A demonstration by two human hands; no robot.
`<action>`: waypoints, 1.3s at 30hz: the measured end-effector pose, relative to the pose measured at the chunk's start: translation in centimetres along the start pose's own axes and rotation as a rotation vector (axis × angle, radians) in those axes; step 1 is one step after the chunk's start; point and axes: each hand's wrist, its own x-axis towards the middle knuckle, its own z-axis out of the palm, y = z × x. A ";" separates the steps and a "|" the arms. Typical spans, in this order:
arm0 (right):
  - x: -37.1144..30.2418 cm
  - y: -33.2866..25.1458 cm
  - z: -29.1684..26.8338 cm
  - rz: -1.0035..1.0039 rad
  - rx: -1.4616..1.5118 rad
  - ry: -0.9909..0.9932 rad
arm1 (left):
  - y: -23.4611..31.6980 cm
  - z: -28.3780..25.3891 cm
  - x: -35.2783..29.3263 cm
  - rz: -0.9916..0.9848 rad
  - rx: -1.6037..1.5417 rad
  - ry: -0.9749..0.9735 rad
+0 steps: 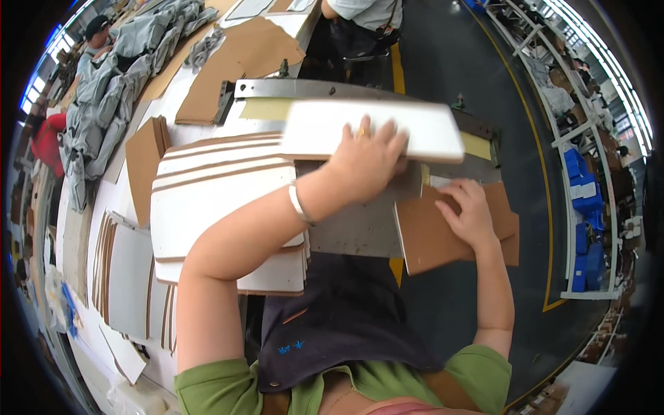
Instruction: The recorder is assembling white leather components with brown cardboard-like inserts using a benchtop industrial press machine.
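A white board [304, 128] with a brown edge, blurred by motion, is in front of me, held by my left hand [370, 155]. The fingers spread over its face, and the thumb is hidden. To the right, my right hand [470, 211] lies over brown boards [443, 238], thumb and fingers apart. Whether its fingertips press on the top board, I cannot tell. A stack of white boards [214, 207] with brown edges lies under and beside my left forearm. Beyond the held board runs a grey metal bar [311, 88], bolted across the metal worktop [353, 225].
More boards [128, 277] stand in rows on the left table. Brown sheets [242, 59] and piled grey fabric covers [124, 90] lie farther back. One person [363, 28] sits ahead; others are at the far left. A shelf rack with blue bins [581, 180] stands right of the aisle.
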 end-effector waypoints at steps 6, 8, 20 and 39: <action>2.9 -0.1 -1.3 0.049 0.096 0.099 | -1.5 2.6 0.7 -0.074 0.084 -0.215; 6.6 -0.8 0.7 -0.014 0.116 0.112 | -1.9 3.0 0.4 -0.075 0.071 -0.204; 9.9 0.6 6.8 0.048 -0.228 -0.023 | -3.3 3.2 1.5 -0.054 0.034 -0.130; 17.2 0.5 3.3 0.350 0.320 -0.404 | -1.0 3.7 -0.9 0.252 -0.018 -0.154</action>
